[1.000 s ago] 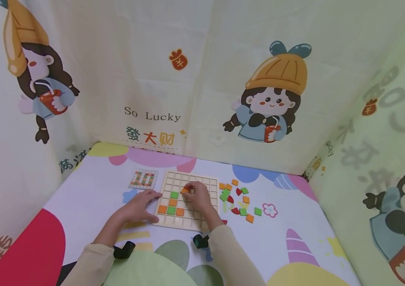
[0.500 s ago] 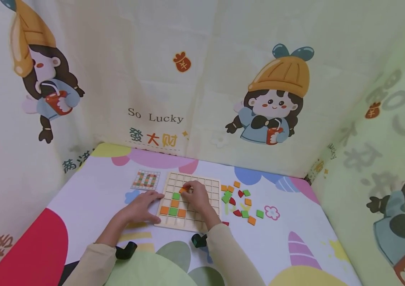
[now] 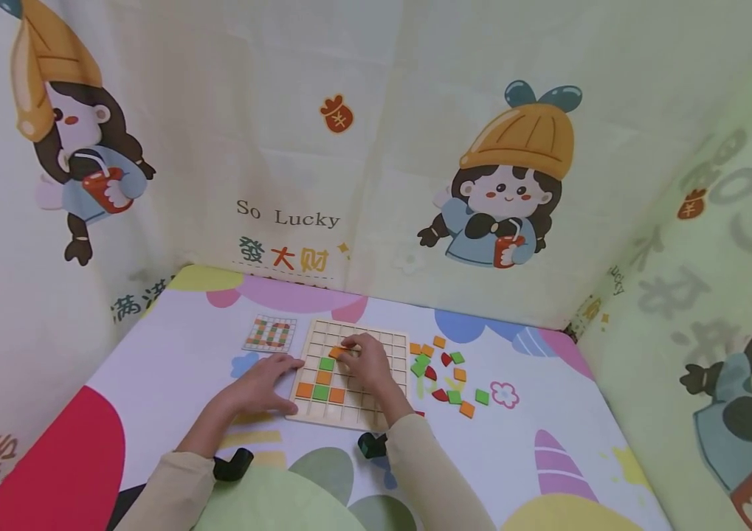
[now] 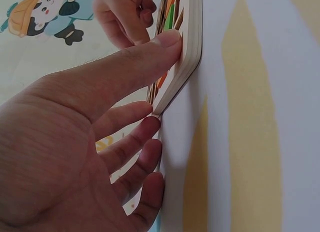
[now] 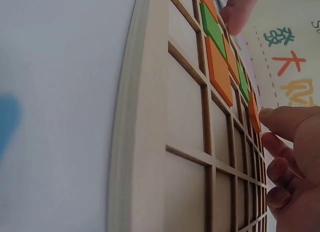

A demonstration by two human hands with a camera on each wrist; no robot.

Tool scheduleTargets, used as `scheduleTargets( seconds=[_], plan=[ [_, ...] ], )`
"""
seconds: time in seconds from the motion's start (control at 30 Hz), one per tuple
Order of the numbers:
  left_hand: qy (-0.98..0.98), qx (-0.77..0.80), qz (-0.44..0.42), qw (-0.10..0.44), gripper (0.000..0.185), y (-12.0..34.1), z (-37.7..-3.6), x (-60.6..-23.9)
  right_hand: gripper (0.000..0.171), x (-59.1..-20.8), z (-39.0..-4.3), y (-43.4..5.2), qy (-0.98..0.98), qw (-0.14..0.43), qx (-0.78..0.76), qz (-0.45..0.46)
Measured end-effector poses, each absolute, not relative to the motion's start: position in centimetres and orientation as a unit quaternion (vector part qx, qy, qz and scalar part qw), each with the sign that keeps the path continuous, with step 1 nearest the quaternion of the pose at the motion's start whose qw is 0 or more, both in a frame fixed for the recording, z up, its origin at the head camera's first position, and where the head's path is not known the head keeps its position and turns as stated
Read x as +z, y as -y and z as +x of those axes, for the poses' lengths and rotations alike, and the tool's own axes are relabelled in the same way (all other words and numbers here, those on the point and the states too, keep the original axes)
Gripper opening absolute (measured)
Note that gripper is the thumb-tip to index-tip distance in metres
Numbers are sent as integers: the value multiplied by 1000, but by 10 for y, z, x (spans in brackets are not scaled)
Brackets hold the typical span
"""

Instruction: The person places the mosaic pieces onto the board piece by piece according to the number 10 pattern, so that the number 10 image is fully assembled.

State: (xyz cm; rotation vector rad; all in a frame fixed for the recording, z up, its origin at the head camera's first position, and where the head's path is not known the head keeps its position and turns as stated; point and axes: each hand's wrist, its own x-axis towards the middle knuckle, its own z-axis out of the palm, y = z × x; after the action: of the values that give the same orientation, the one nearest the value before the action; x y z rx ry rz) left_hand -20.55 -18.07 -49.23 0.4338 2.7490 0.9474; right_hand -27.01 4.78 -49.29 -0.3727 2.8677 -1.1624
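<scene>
A wooden grid board (image 3: 376, 402) lies on the colourful table mat. In its cells sit orange tiles (image 3: 305, 390) and green tiles (image 3: 326, 363). My right hand (image 3: 344, 354) reaches over the board and pinches an orange tile (image 3: 336, 352) at a cell just above the green one. In the right wrist view the fingertips (image 5: 274, 117) touch that orange tile (image 5: 254, 116). My left hand (image 3: 291, 383) lies flat beside the board's left edge. Its thumb (image 4: 167, 42) presses against the board's side (image 4: 192, 47), and the other fingers rest straight on the mat.
A small pattern card (image 3: 270, 332) lies left of the board's far corner. Several loose orange, green and red tiles (image 3: 445, 369) are scattered to the right of the board. Printed fabric walls (image 3: 376, 147) close in the back and both sides.
My right hand has carried the orange tile a little to the left over the board. The left hand has stayed against the board's edge.
</scene>
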Motion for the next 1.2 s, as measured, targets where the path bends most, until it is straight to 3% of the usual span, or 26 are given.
scheduleTargets(
  seconds=[0.77,1.2],
  plan=[
    [-926,326,161,101,80,177,-204,-490,14,-500,-281,-39,-938,16,-322,-127],
    [-928,325,151,98,81,181,-204,-492,21,-499,-276,-45,-919,15,-371,-132]
  ],
)
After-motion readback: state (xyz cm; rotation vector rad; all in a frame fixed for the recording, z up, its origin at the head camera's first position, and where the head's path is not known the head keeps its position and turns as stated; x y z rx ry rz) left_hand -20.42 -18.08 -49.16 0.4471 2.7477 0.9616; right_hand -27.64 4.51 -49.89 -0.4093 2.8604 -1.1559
